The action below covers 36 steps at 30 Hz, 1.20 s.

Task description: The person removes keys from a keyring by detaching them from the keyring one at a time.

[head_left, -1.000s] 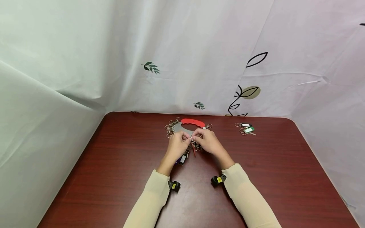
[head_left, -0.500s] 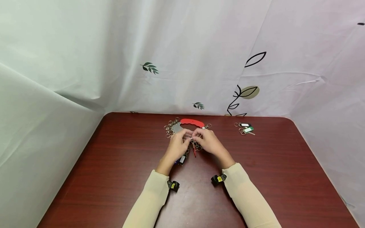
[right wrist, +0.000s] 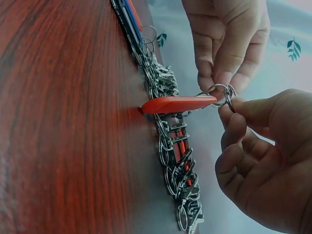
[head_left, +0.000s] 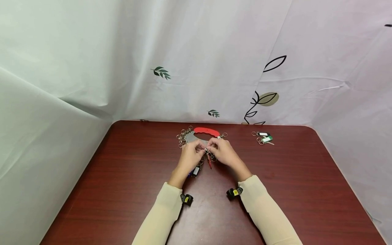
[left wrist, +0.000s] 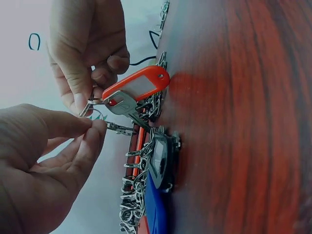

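Observation:
My left hand [head_left: 190,156] and right hand [head_left: 225,151] meet over a grey metal key holder plate [head_left: 190,136] with a red grip [head_left: 207,131]. In the right wrist view, my right thumb and finger pinch a key ring [right wrist: 231,99], and my left fingertips grip a linked ring [right wrist: 217,87]. A red key tag [left wrist: 158,78] and a silver key [left wrist: 122,104] dangle from the rings between my hands. From my left fingertips a metal clip [left wrist: 119,128] reaches toward the holder. The fingers partly hide the join between the rings.
Several clips and rings [head_left: 181,137] line the holder's edge. A black key tag [head_left: 196,171] and a blue tag [left wrist: 155,207] lie near my left hand. At the right of the brown table [head_left: 294,190] lie another black tag [head_left: 263,134] and a green tag [head_left: 267,139] with a key.
My left fingers spread outward half a second ago and are now drawn back to the ring. The red tag has swung slightly. My right hand has hardly moved.

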Each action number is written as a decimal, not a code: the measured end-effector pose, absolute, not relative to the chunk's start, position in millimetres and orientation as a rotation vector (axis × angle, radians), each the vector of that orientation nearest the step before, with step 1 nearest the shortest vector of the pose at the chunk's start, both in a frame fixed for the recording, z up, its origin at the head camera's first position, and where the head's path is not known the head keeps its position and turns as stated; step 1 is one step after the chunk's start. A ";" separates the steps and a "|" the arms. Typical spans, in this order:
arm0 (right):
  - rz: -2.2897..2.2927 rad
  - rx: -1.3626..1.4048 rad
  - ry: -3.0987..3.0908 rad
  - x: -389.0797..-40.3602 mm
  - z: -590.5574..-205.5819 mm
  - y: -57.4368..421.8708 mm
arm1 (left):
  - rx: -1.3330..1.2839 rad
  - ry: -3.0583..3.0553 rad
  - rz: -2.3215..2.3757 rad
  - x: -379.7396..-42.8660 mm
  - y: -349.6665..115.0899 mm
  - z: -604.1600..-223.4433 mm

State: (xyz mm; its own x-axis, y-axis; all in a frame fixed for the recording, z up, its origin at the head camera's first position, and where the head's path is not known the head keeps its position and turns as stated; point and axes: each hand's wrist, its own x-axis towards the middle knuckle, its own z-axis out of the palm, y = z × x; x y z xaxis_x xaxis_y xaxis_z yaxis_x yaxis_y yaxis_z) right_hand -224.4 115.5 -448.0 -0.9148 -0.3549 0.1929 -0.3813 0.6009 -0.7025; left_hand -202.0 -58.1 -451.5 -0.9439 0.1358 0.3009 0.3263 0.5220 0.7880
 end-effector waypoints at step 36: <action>1.069 0.757 -2.817 -223.9 -448.2 116.6 | -0.362 -2.579 -1.349 -202.6 -60.1 -450.3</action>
State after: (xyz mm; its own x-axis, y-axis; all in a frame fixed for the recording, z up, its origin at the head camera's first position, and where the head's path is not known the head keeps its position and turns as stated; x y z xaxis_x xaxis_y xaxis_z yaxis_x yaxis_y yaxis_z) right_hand -223.9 116.6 -448.2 -0.8807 -0.4296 0.1996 -0.4538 0.6443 -0.6155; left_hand -202.6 -60.1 -450.3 -0.9481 0.1192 0.2947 0.3101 0.5515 0.7744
